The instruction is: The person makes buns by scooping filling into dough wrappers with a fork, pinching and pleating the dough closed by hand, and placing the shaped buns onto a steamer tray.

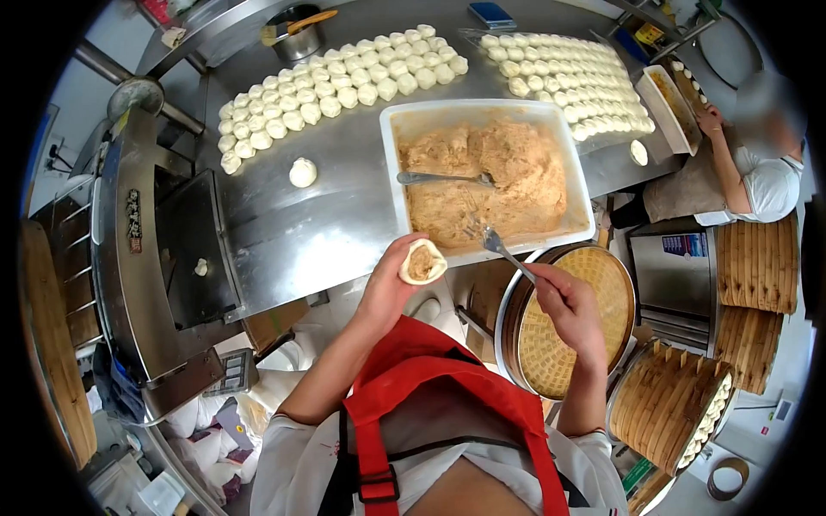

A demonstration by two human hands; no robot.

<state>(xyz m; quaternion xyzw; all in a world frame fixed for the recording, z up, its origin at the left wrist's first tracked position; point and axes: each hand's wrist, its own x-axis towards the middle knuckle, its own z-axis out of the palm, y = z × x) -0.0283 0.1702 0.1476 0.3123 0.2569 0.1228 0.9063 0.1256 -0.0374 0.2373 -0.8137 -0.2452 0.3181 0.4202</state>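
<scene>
My left hand [389,282] is closed around a round dough wrapper [424,261] cupped open, with brownish meat filling in its middle. In my right hand [568,303] is a metal fork [508,252], its tines over the near side of a white plastic tub [391,155]. Pinkish-brown minced filling [508,202] covers much of the tub's bottom. A second metal utensil [443,179] rests across that filling; its working end is partly buried. One finished bun [303,173] sits alone on the steel table [284,232], left of the tub.
Rows of filled buns [344,82] stand at the back, with another block [568,77] further right. A round bamboo steamer [572,318] stands beside my right arm, near stacked steamers [671,404]. A co-worker [740,163] works at the far right. A dough machine [146,258] borders the left.
</scene>
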